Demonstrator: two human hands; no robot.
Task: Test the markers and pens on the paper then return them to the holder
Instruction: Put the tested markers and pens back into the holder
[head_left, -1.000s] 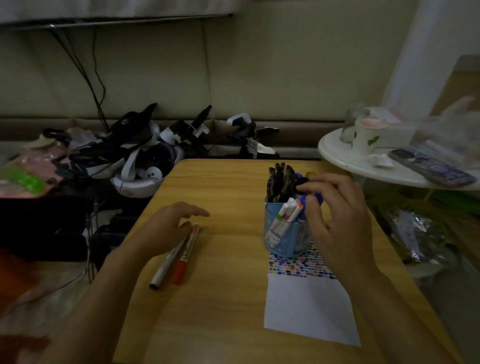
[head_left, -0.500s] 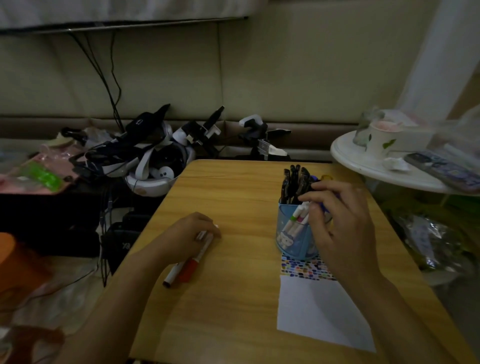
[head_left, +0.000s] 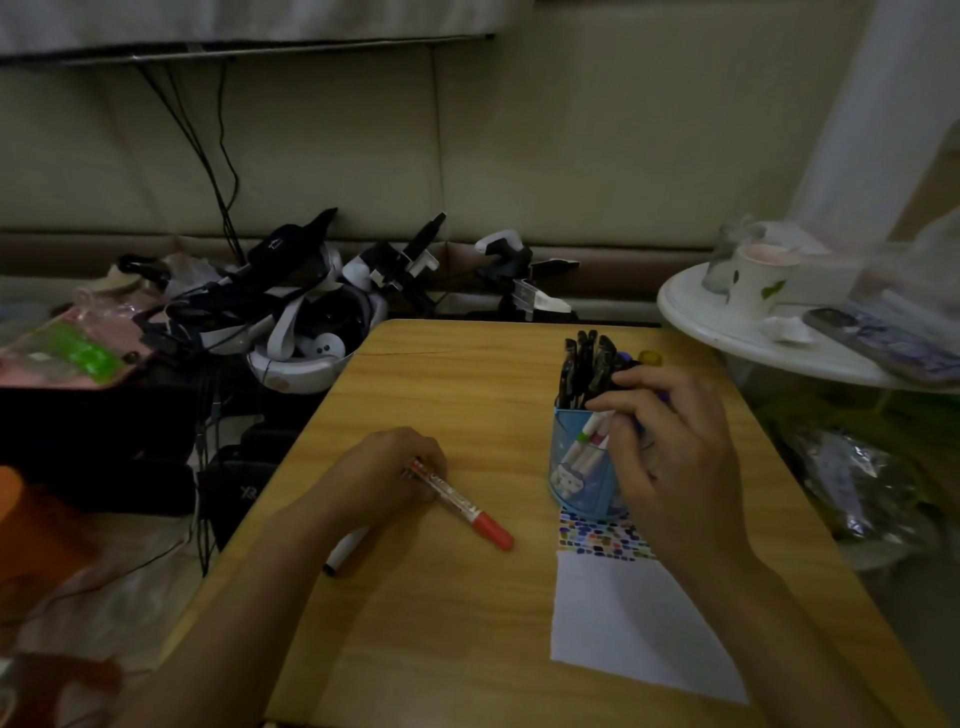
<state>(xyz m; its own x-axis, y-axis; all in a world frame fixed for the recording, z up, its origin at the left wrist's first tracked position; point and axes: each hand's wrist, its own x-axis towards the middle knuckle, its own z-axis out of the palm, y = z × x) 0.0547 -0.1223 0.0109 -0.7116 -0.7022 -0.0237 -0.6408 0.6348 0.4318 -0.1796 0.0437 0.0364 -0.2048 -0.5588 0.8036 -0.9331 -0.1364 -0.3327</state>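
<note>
The paper (head_left: 634, 618) lies nearest you on the desk (head_left: 467, 384), right of centre, its far edge covered in coloured test strokes. Your left hand (head_left: 384, 467) now grips the red marker (head_left: 462, 506), which a second ago lay loose beside a white pen (head_left: 347, 551), so it looks next for testing. Farther right, your right hand (head_left: 670, 447) stays curled into the blue holder (head_left: 582, 478), pinching a pen there.
</note>
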